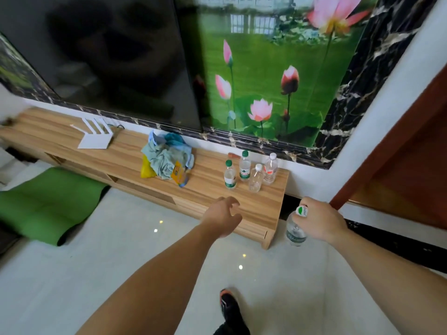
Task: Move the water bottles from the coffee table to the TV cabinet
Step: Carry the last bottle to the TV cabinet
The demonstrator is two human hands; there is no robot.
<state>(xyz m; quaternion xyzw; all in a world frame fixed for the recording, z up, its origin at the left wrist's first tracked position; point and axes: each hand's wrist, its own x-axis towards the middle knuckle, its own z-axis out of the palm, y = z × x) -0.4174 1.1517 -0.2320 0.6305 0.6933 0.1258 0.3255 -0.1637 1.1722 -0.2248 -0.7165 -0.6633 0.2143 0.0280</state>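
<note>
Several water bottles stand upright near the right end of the wooden TV cabinet (pixel 261 209): two with green caps (pixel 230 175) (pixel 244 167), a clear one with a white cap (pixel 256 178) and one with a red label (pixel 270 169). My right hand (pixel 320 220) grips another water bottle (pixel 295 230) by its top, hanging just past the cabinet's right end, above the floor. My left hand (pixel 225 217) hovers over the cabinet's front edge, fingers apart, holding nothing.
A pile of cloth and bags (pixel 167 160) lies mid-cabinet, a white router (pixel 95 136) further left. A large TV (pixel 108 56) hangs above. A green mat (pixel 46 204) lies on the floor at left. A brown door (pixel 411 165) stands at right.
</note>
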